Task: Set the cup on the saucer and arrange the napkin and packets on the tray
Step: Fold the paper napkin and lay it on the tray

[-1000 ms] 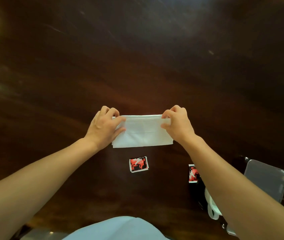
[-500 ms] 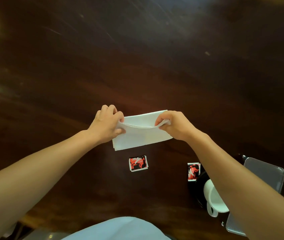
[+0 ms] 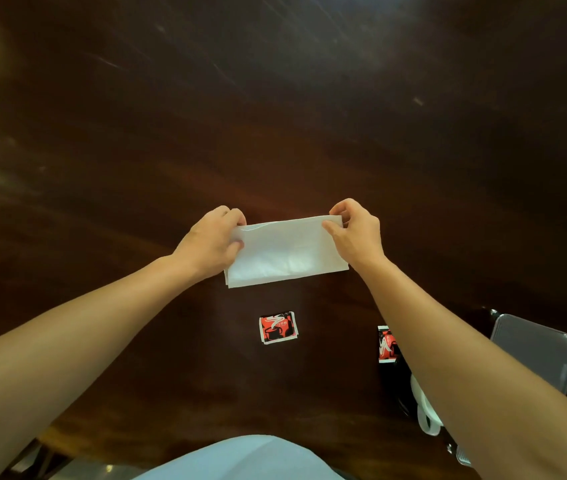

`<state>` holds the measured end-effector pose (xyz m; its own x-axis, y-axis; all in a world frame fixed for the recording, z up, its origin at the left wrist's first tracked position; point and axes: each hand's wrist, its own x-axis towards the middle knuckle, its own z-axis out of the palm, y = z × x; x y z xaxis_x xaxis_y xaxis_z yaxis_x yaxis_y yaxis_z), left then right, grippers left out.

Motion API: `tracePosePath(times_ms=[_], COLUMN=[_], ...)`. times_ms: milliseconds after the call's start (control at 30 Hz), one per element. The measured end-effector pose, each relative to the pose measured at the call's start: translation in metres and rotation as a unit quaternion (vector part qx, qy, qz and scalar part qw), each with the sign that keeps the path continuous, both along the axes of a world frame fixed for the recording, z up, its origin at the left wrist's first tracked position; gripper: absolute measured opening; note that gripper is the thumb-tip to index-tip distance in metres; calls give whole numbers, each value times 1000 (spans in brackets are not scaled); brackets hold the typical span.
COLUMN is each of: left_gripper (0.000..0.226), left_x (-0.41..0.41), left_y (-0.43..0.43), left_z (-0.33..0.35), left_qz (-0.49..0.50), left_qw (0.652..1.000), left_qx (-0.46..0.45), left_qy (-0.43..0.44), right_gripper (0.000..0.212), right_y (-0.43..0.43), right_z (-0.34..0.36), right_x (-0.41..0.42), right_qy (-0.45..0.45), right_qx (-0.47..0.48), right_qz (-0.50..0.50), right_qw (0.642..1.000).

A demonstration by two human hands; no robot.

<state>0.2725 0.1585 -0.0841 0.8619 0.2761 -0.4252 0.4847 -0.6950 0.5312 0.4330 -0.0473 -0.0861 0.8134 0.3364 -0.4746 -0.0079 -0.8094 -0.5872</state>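
A folded white napkin [image 3: 287,252] is held over the dark wooden table [image 3: 275,116]. My left hand [image 3: 211,240] pinches its left end and my right hand [image 3: 356,232] pinches its upper right corner. Nearer to me a red and black packet [image 3: 277,327] lies flat on the table. A second red packet [image 3: 386,344] lies to the right, partly hidden behind my right forearm. The white cup [image 3: 425,407] stands at the lower right, mostly covered by that forearm. I cannot make out a saucer under it.
A grey tray [image 3: 534,348] sits at the right edge of the table, partly hidden by my right arm. My light blue clothing [image 3: 240,459] shows at the bottom, at the table's near edge.
The napkin's top layer had lifted open half a second ago; now it lies flat again, stretched between both hands. My right hand has moved right and up to the corner.
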Motion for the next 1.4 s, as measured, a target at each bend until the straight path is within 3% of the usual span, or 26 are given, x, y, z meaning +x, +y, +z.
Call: tracePosePath(times_ms=[100,233,400,500,633,867,967,1100,1233,1400], left_gripper=[29,26,34,29,25,15,31,61,75,80], left_x=[0,-9,-15,-19,-22,-22,-22,-33,-47,-49], left_y=[-7,-20,-24,-26,-26,-32,-39,-56,-59,-46], left_z=[5,7,7,7,3,0,2,-2,-18,-36], left_qz=[-21,-20,-16,-20,-35,-8,-69,-205,-276,-229], left_qw=[999,997,997,999,997,993,974,956,941,955], left_qx=[33,74,59,29,64,113,198,188,196,187], left_qy=[5,-13,-51,-20,24,-33,-90,-92,-28,3], right_gripper=[14,9,9,7,3,21,40,49,58,67], right_y=[-1,-1,2,3,9,13,15,10,-7,-14], right_z=[0,1,0,-2,-3,-1,7,15,-6,-38], right_x=[-6,-16,-18,-15,-15,-21,-27,-54,-89,-94], right_qy=[-20,-7,9,21,23,-12,-120,-236,-200,-204], right_qx=[38,43,27,8,1,1,-28,-4,-68,-127], right_qz=[-4,22,15,21,2,-39,31,176,402,443], right_qw=[999,999,999,1000,1000,999,992,956,891,863])
